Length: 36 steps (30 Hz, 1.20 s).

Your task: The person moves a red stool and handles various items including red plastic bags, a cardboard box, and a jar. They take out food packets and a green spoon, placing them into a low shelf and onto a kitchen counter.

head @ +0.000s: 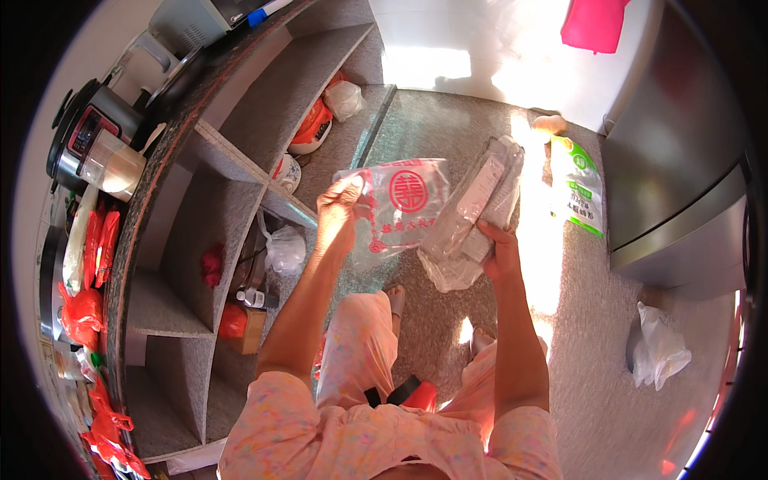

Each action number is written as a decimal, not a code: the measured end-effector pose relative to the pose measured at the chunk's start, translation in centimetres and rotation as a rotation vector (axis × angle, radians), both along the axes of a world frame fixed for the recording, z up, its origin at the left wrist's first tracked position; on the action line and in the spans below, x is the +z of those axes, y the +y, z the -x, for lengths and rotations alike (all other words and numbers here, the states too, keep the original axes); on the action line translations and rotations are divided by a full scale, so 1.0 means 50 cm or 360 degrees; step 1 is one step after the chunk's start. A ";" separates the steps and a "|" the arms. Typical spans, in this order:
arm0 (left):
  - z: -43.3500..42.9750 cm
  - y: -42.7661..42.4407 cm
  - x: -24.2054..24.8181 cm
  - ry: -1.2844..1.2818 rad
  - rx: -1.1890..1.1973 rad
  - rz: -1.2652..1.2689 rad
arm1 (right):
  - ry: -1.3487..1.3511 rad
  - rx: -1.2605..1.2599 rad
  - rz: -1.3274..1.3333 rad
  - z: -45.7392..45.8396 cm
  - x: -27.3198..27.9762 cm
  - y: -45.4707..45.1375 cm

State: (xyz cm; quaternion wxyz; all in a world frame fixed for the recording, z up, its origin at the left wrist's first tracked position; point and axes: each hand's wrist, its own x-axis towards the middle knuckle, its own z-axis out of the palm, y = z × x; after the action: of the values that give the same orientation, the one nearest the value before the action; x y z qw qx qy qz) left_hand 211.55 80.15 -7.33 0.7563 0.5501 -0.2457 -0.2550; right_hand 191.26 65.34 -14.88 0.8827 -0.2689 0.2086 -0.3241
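My left hand (337, 210) pinches the upper left edge of a flat clear plastic bag (393, 223), printed with a round red emblem and red writing. The bag hangs spread out in front of me and looks empty. In my right hand (503, 251) is a long package of grey material in clear plastic (486, 186), held by its lower right side. A pale strip bearing writing lies along the package's top. The two plastics come close together or overlap at the package's left edge; whether they touch I cannot tell.
Grey stone-like open shelves (264, 174) run along the left, holding bagged things, bowls and a small bottle (251, 297). A pressure cooker (90, 129) stands on the counter above. At right are a steel-coloured refrigerator (666, 144), a green-and-white printed bag (577, 186) and a white plastic bag (659, 348).
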 end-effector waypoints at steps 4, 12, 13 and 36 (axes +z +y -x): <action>-0.026 0.002 -0.007 -0.0270 0.0246 0.0046 | 0.0100 -0.0161 0.0032 -0.005 0.007 0.004; 0.065 -0.054 0.060 -0.1659 0.0564 -0.0244 | 0.0076 -0.0234 0.0032 -0.009 -0.010 -0.001; 0.066 -0.069 0.049 -0.1797 0.0610 -0.0054 | 0.0063 -0.0227 -0.0001 -0.007 -0.004 0.000; 0.097 -0.073 -0.077 -0.0985 0.0083 -0.0455 | -0.0246 -0.0480 -0.0490 0.034 0.022 -0.034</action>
State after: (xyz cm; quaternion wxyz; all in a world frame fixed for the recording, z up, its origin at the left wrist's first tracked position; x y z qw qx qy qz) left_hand 206.68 76.51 -11.17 0.5675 0.7078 -0.4113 -0.0885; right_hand 189.56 63.64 -13.80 0.8682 -0.0713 0.2251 -0.4364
